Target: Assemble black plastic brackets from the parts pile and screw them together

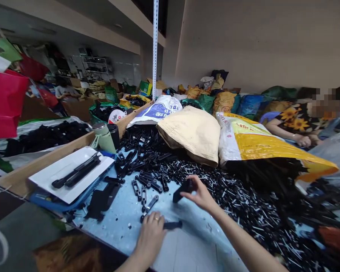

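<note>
Black and flat, a small piece is pinched between the thumb and fingers of the right hand, tilted and raised over the pale-blue tabletop. At 7 o'clock from it the left hand lies palm down, a ring on one finger; a dark bar juts from it toward 3 o'clock. The left fingers hide the bar's other end, so I cannot tell whether that grip is clenched on it or merely touching.

Just beyond the left fingertips, at 12 o'clock, is a grey-and-black link, with more links farther out. From the hands, a heap of black parts and silvery pins spreads toward 3 o'clock, a cream sack sits near 12, and a yellow-and-white sack at 2. Toward 10 o'clock, a white board carries two black bars, near a green bottle.
</note>
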Available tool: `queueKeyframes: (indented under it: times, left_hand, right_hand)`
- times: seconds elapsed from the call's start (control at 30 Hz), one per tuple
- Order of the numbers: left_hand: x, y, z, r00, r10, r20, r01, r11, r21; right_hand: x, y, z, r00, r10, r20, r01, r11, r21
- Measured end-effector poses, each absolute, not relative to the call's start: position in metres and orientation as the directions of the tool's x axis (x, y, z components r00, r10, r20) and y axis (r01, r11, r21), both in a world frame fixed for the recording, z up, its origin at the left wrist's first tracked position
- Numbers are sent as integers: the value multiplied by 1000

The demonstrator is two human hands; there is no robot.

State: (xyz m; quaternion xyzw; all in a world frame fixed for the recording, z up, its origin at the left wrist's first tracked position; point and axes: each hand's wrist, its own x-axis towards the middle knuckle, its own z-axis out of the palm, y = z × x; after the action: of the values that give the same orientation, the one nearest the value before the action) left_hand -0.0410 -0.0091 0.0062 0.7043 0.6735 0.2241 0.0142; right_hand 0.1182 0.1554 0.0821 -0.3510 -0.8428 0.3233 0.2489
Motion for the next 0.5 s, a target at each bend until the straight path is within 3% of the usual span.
queueKeyframes:
  times: [0.1,0.2,0.27,0.4,0.5]
  left_hand:
    - [-57,-21,9,-75,931,358,834,-138,534]
    - [-53,-25,14,-208,898,387,630,-179,755]
    - [-41,-20,20,-314,898,308,494,-123,861]
    - [-18,-3,41,-339,933,125,285,-24,958]
    - [-18,4,66,-222,973,63,365,23,931]
  right_hand:
    - [177,105,53,-566,819,95,413,381,-827]
    - [218,71,38,-574,819,-5,543,376,-751]
    - [225,55,37,-587,810,-2,610,440,-658]
    - [202,39,41,-651,755,85,632,600,-491]
    - [185,37,42,-629,769,110,655,602,-457]
